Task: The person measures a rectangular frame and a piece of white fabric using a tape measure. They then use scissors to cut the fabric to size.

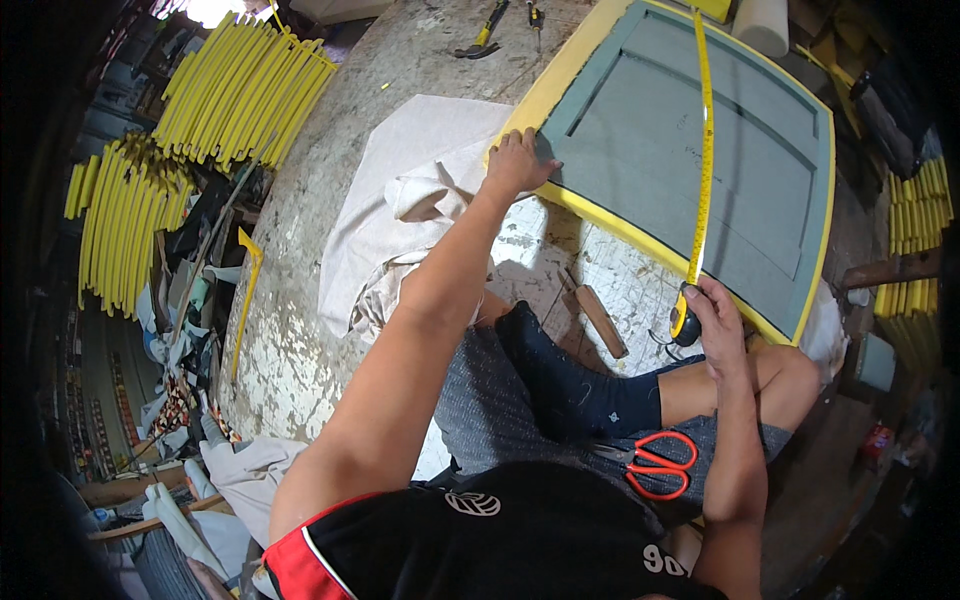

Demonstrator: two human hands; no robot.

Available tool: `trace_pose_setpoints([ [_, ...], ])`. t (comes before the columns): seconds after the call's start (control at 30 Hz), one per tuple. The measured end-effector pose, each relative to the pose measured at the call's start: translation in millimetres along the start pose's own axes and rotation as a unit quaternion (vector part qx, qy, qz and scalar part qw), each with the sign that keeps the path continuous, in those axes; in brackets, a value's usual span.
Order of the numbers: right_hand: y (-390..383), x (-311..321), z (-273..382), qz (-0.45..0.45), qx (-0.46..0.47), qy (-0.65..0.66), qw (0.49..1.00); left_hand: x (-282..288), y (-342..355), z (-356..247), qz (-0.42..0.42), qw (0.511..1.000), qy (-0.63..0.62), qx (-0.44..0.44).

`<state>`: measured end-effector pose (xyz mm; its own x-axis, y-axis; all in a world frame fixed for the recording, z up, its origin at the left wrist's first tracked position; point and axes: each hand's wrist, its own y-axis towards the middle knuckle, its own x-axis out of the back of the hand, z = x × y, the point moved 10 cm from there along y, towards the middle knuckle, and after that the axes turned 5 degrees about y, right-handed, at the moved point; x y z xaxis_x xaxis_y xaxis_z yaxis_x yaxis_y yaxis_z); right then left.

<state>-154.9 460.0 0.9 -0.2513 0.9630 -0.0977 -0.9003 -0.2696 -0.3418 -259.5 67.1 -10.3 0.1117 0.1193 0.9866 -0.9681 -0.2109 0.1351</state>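
Observation:
A grey panel (pixel 650 150) with green-grey borders and yellow foam edges lies tilted before me at the right. My left hand (pixel 518 163) grips its near left corner, the thumb reaching onto the panel face. In my right hand (pixel 718 322), at the near edge, is a yellow and black tape measure (pixel 685 318). Its yellow blade (pixel 705 140) runs out across the panel to the far edge, where the tip is hard to make out. Beside my left forearm lies crumpled off-white cloth (pixel 400 215), partly under the panel corner.
Red-handled scissors (pixel 660 465) rest on my lap. A wooden-handled tool (pixel 600 320) lies near my legs. On the worn table (pixel 290 320) are a hammer (pixel 484 35), a screwdriver (pixel 536 22) and a yellow strip (pixel 246 290). Stacked yellow foam-edged pieces (pixel 240 90) stand at the left.

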Motion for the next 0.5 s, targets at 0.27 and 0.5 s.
trace_pose_setpoints([
  [0.27, -2.9, -7.0, 9.3, -0.003, -0.011, -0.005, 1.0, -30.1, 19.3, 9.5, 0.186, 0.977, -0.098, 0.026],
  [0.5, -2.6, -0.2, 8.0, -0.018, 0.005, 0.006, 1.0, -9.8, 22.8, 11.2, 0.073, 0.996, -0.044, 0.005],
])
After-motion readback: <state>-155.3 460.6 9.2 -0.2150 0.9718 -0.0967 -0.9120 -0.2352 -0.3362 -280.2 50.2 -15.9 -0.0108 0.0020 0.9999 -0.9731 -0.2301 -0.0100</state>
